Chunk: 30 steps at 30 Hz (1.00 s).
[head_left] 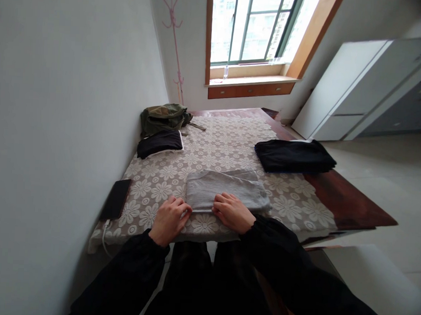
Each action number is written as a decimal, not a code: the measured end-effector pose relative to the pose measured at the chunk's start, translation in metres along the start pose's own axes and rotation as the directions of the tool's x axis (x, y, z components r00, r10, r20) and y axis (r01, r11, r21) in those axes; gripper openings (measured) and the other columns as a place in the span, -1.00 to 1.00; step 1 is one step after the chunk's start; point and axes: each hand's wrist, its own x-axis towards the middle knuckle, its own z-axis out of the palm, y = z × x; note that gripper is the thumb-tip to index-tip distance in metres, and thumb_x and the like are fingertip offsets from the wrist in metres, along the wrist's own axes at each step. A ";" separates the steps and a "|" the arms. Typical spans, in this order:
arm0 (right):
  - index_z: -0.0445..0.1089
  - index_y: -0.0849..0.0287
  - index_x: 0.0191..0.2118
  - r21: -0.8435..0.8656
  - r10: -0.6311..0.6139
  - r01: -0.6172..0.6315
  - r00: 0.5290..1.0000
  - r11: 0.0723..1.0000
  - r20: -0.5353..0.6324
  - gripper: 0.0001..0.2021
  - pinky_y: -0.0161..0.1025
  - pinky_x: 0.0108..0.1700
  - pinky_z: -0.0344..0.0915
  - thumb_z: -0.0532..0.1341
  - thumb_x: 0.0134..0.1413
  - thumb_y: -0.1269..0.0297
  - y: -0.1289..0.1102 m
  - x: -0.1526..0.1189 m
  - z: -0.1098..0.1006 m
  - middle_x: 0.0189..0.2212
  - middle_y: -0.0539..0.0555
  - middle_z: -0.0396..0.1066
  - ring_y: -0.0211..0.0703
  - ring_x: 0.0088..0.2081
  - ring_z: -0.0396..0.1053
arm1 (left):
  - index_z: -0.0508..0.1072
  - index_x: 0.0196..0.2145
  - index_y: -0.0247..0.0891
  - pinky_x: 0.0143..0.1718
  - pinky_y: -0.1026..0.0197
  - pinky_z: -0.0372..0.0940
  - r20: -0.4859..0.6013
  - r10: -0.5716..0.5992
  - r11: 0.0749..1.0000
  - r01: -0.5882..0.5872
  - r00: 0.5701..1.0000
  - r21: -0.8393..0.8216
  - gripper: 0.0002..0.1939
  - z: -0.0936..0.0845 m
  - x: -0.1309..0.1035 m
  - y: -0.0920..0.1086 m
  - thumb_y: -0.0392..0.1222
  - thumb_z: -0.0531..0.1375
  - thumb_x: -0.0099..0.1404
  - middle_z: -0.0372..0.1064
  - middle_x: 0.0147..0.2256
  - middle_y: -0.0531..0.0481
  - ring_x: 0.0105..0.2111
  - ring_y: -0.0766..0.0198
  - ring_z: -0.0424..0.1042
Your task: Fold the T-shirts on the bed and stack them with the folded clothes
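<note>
A folded grey garment (230, 186) lies flat near the front edge of the table, a loose flap showing along its far side. Its exact kind is hidden by the folds. My left hand (170, 217) is closed at the garment's near left corner, with thumb and forefinger pinching the edge. Along the middle of the near edge, my right hand (231, 212) has its fingers curled over the cloth, gripping it. Both wrists rest low over the lace tablecloth (211, 148).
Dark folded clothes (295, 156) are stacked at the right, and a black folded cloth (162, 143) lies at the left beside a green backpack (165, 116). A tablet-like device (116, 199) with a white cable (105, 232) sits at the left edge. A wall borders the left side.
</note>
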 end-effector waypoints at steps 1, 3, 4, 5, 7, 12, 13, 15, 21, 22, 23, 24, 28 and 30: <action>0.51 0.13 -0.25 -0.008 0.003 -0.003 1.000 1.000 0.003 -0.86 -0.11 -0.06 0.18 0.21 0.32 0.40 -0.002 0.001 0.000 -0.17 0.10 0.48 -0.03 -0.08 0.34 | 0.59 -0.23 -0.13 -0.08 0.04 0.28 0.001 0.000 1.000 0.000 1.000 0.023 -0.85 -0.001 0.001 0.003 -0.19 0.19 0.45 0.48 -0.21 -0.04 -0.13 0.09 0.39; 0.50 0.15 -0.27 -0.027 0.012 -0.012 1.000 1.000 0.006 -0.88 -0.11 -0.06 0.18 0.22 0.29 0.41 -0.005 0.002 0.001 -0.18 0.11 0.48 -0.02 -0.09 0.34 | 0.58 -0.24 -0.16 -0.08 0.01 0.27 0.003 0.014 0.998 -0.015 1.000 0.067 -0.85 0.000 0.005 0.012 -0.19 0.19 0.45 0.48 -0.20 -0.07 -0.11 0.06 0.38; 0.50 0.15 -0.28 -0.038 0.018 -0.017 1.000 0.999 0.003 -0.88 -0.10 -0.07 0.17 0.22 0.29 0.41 -0.007 0.002 0.001 -0.18 0.11 0.48 -0.02 -0.09 0.34 | 0.57 -0.24 -0.17 -0.08 -0.01 0.27 0.004 0.030 0.997 -0.030 1.000 0.076 -0.85 0.001 0.008 0.016 -0.19 0.19 0.45 0.48 -0.20 -0.08 -0.10 0.05 0.38; 0.49 0.16 -0.28 -0.048 0.022 -0.023 1.000 0.999 -0.004 -0.88 -0.10 -0.07 0.17 0.22 0.29 0.41 -0.009 0.003 0.001 -0.19 0.11 0.48 -0.01 -0.09 0.34 | 0.56 -0.24 -0.17 -0.08 -0.01 0.27 0.005 0.050 0.996 -0.050 0.999 0.072 -0.85 0.003 0.011 0.021 -0.19 0.19 0.45 0.48 -0.19 -0.08 -0.10 0.04 0.38; 0.48 0.17 -0.28 -0.057 0.030 -0.031 0.999 0.998 -0.015 -0.86 -0.09 -0.07 0.17 0.19 0.31 0.41 -0.011 0.002 0.001 -0.19 0.11 0.48 0.00 -0.09 0.34 | 0.56 -0.24 -0.17 -0.07 -0.01 0.28 0.002 0.095 0.995 -0.095 0.995 0.034 -0.85 0.009 0.020 0.028 -0.20 0.18 0.46 0.49 -0.19 -0.06 -0.10 0.06 0.38; 0.47 0.17 -0.27 -0.038 0.033 -0.032 0.999 0.999 0.001 -0.88 -0.09 -0.06 0.18 0.20 0.29 0.45 -0.009 -0.001 0.002 -0.18 0.11 0.48 -0.01 -0.09 0.33 | 0.53 -0.28 -0.19 -0.10 0.01 0.30 -0.042 0.184 0.981 -0.186 0.982 -0.050 -0.81 0.026 0.035 0.037 -0.19 0.15 0.49 0.49 -0.21 -0.05 -0.13 0.09 0.39; 0.47 0.17 -0.26 -0.035 0.034 -0.034 0.999 0.999 0.001 -0.88 -0.09 -0.05 0.19 0.20 0.29 0.45 -0.008 -0.001 0.002 -0.18 0.11 0.47 -0.01 -0.09 0.33 | 0.53 -0.28 -0.19 -0.10 0.02 0.30 -0.051 0.189 0.980 -0.192 0.981 -0.058 -0.81 0.029 0.036 0.037 -0.19 0.15 0.49 0.49 -0.21 -0.05 -0.13 0.09 0.39; 0.47 0.17 -0.25 -0.027 0.038 -0.038 0.999 0.999 -0.005 -0.88 -0.09 -0.04 0.19 0.20 0.30 0.44 -0.007 -0.001 0.003 -0.19 0.11 0.47 -0.02 -0.10 0.34 | 0.53 -0.28 -0.19 -0.10 0.03 0.31 -0.063 0.185 0.979 -0.189 0.981 -0.079 -0.82 0.032 0.035 0.034 -0.18 0.16 0.48 0.49 -0.23 -0.05 -0.14 0.10 0.39; 0.48 0.14 -0.28 -0.005 0.021 -0.021 0.999 1.000 -0.036 -0.85 -0.09 -0.03 0.19 0.19 0.34 0.39 -0.003 0.000 0.009 -0.21 0.09 0.46 -0.02 -0.10 0.33 | 0.55 -0.26 -0.16 -0.10 0.06 0.32 -0.060 0.151 0.977 -0.158 0.987 -0.141 -0.88 0.029 0.028 0.022 -0.19 0.22 0.44 0.49 -0.24 -0.02 -0.16 0.12 0.39; 0.48 0.14 -0.28 -0.001 0.021 -0.021 0.999 1.000 -0.039 -0.84 -0.09 -0.03 0.19 0.19 0.34 0.39 -0.002 0.000 0.009 -0.21 0.09 0.46 -0.02 -0.10 0.33 | 0.55 -0.27 -0.16 -0.10 0.06 0.31 -0.059 0.144 0.978 -0.151 0.988 -0.141 -0.88 0.028 0.027 0.021 -0.19 0.22 0.44 0.49 -0.25 -0.03 -0.15 0.11 0.39; 0.49 0.14 -0.29 0.002 0.023 -0.023 0.999 1.000 -0.041 -0.84 -0.09 -0.03 0.19 0.19 0.35 0.38 -0.002 0.000 0.009 -0.21 0.09 0.46 -0.02 -0.10 0.33 | 0.55 -0.28 -0.16 -0.10 0.06 0.31 -0.060 0.137 0.980 -0.144 0.989 -0.140 -0.88 0.027 0.027 0.021 -0.19 0.22 0.44 0.48 -0.25 -0.03 -0.15 0.11 0.39; 0.49 0.14 -0.29 0.003 0.027 -0.027 0.999 1.000 -0.042 -0.84 -0.09 -0.04 0.20 0.19 0.34 0.38 -0.002 0.000 0.009 -0.22 0.10 0.46 -0.02 -0.10 0.33 | 0.55 -0.29 -0.17 -0.10 0.05 0.31 -0.063 0.131 0.981 -0.138 0.989 -0.138 -0.87 0.027 0.027 0.021 -0.19 0.22 0.44 0.48 -0.26 -0.03 -0.15 0.11 0.39; 0.50 0.13 -0.30 0.008 0.042 -0.042 0.998 0.999 -0.040 -0.86 -0.11 -0.04 0.20 0.22 0.32 0.39 -0.003 0.000 0.008 -0.21 0.09 0.46 -0.02 -0.10 0.33 | 0.56 -0.29 -0.16 -0.09 0.05 0.31 -0.069 0.116 0.982 -0.125 0.991 -0.139 -0.88 0.026 0.026 0.022 -0.20 0.23 0.43 0.49 -0.25 -0.03 -0.15 0.11 0.39; 0.50 0.12 -0.30 0.021 0.042 -0.041 0.999 0.999 -0.033 -0.86 -0.11 -0.03 0.20 0.23 0.32 0.38 -0.003 0.000 0.007 -0.20 0.09 0.46 -0.03 -0.09 0.33 | 0.57 -0.29 -0.14 -0.09 0.05 0.30 -0.070 0.103 0.983 -0.112 0.992 -0.148 -0.88 0.025 0.025 0.020 -0.19 0.24 0.42 0.49 -0.26 -0.02 -0.15 0.11 0.39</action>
